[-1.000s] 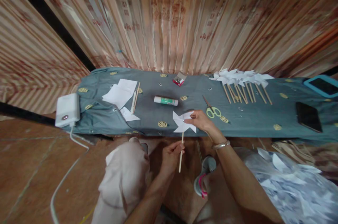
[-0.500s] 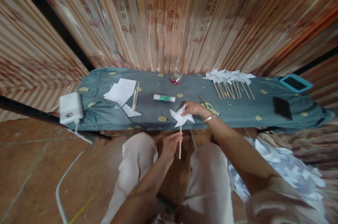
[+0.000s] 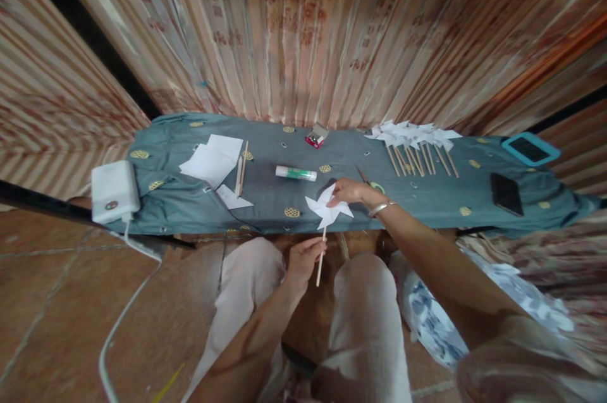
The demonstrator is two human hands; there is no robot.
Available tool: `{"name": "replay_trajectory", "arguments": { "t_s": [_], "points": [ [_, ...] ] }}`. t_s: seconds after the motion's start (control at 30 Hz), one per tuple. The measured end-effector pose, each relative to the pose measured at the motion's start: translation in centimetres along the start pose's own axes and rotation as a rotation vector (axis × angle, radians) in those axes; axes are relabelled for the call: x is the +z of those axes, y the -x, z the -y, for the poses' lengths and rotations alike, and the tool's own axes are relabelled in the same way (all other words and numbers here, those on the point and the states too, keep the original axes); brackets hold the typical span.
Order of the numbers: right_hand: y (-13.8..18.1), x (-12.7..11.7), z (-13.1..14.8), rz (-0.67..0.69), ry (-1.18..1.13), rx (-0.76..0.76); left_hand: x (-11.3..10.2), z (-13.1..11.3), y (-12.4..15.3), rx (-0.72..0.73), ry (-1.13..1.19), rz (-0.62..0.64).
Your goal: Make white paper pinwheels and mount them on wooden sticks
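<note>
A white paper pinwheel (image 3: 324, 209) on a thin wooden stick (image 3: 320, 267) is held between my hands at the table's front edge. My left hand (image 3: 305, 259) pinches the stick below the pinwheel. At the pinwheel's middle, the fingers of my right hand (image 3: 349, 191) are closed on the paper, and a bangle circles that wrist. Just beyond my right hand lie scissors (image 3: 377, 186), partly covered by it. A glue stick (image 3: 296, 173) rests on its side past the pinwheel. Farther back sits a small open red box (image 3: 315, 138) with tiny contents I cannot make out.
Several finished pinwheels (image 3: 412, 134) lie at the back right. White paper sheets (image 3: 213, 159), a cut piece (image 3: 233, 198) and sticks (image 3: 243, 169) are on the left. A white cabled box (image 3: 114, 191) stands at the left end; a phone (image 3: 506, 193) and blue-framed tablet (image 3: 531, 148) lie right.
The stick's lower end has swung slightly left, so it leans more. Both hands keep their hold on the pinwheel and stick. The view has shifted a little.
</note>
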State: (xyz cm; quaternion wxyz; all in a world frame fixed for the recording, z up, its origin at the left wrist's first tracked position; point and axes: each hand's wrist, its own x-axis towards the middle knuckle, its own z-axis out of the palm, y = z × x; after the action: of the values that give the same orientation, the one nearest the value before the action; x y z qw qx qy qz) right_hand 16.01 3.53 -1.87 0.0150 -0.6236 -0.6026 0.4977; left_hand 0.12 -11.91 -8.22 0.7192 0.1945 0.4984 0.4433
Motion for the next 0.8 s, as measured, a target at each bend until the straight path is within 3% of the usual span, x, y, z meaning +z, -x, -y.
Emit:
{"name": "replay_trajectory", "arguments": {
  "t_s": [0.4, 0.8],
  "points": [
    [0.04, -0.04, -0.72, 0.046, -0.128, 0.009, 0.75, -0.29, -0.52, -0.077, 0.032, 0.030],
    [-0.61, -0.31, -1.03, 0.019, -0.038, 0.044, 0.90, -0.21, -0.76, -0.116, 0.031, 0.095]
  ]
}}
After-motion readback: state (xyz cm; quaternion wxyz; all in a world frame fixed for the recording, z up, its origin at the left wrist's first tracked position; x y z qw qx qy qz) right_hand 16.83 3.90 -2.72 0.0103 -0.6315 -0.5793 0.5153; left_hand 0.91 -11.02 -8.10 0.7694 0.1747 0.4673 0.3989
